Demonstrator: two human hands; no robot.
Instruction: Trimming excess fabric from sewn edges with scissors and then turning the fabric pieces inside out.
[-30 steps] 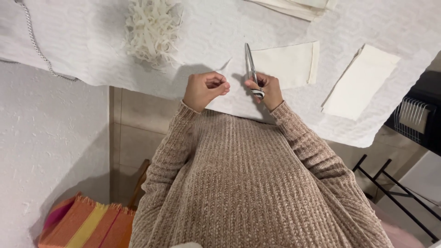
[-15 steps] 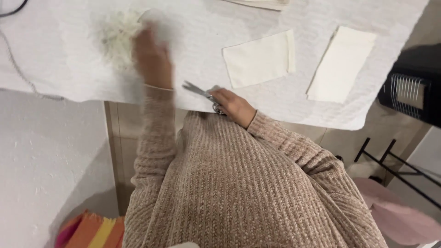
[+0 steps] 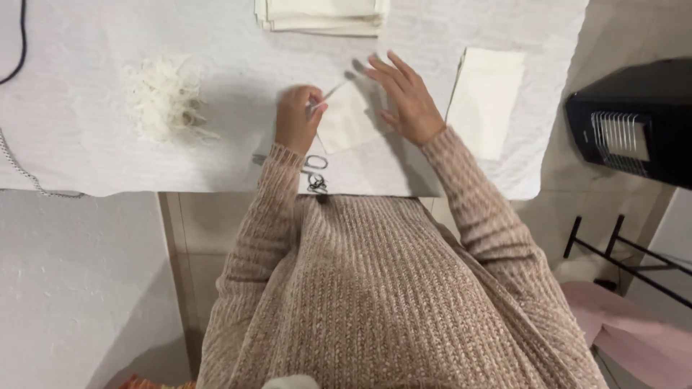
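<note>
My left hand (image 3: 297, 119) pinches a thin pale strand (image 3: 329, 92) that runs up and to the right over a cream fabric square (image 3: 344, 122) on the white table (image 3: 216, 43). Spread flat, my right hand (image 3: 404, 97) rests on the square's right side with its fingers apart and nothing in them. Scissors (image 3: 313, 171) lie on the table beneath my left wrist, near the front edge, partly hidden by the sleeve. A fluffy heap of pale threads (image 3: 164, 97) sits to the left of my left hand.
Another cream fabric piece (image 3: 486, 97) lies at the right, and a stack of folded cream cloth (image 3: 321, 16) at the far edge. A black heater (image 3: 634, 119) stands on the floor at the right, beside a black metal frame (image 3: 620, 252). A cord (image 3: 21, 36) crosses the table's left end.
My left hand came back from the thread heap with a strand. My right hand let go of the scissors, which now lie on the table, and spread onto the fabric square.
</note>
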